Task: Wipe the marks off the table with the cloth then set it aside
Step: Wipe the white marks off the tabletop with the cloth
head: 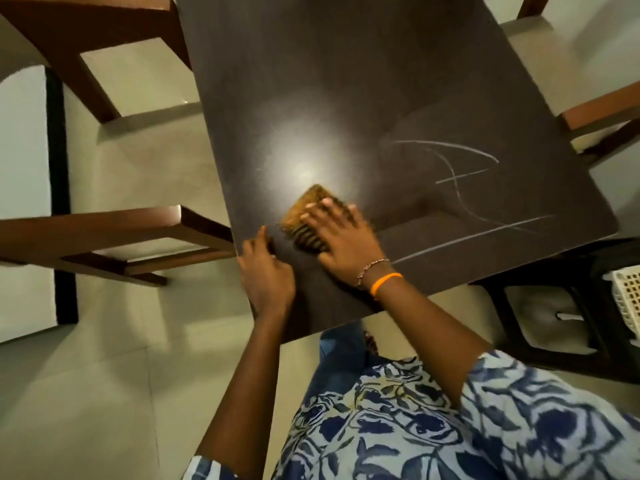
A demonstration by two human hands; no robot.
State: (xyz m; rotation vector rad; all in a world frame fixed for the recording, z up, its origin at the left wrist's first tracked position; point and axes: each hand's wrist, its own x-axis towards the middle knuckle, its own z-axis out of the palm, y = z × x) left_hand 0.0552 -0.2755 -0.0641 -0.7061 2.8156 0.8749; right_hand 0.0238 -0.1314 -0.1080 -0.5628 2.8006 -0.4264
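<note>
A dark brown table fills the middle of the head view. White chalk-like marks curve and cross on its right half, with a long straight line near the front edge. My right hand lies flat on a yellow-brown striped cloth and presses it onto the tabletop near the left front. Fingers cover most of the cloth. My left hand grips the table's left edge, thumb on top.
Brown wooden chairs stand at the left, far left and right. A dark stool and a white lattice basket sit at the right front. The floor is pale tile.
</note>
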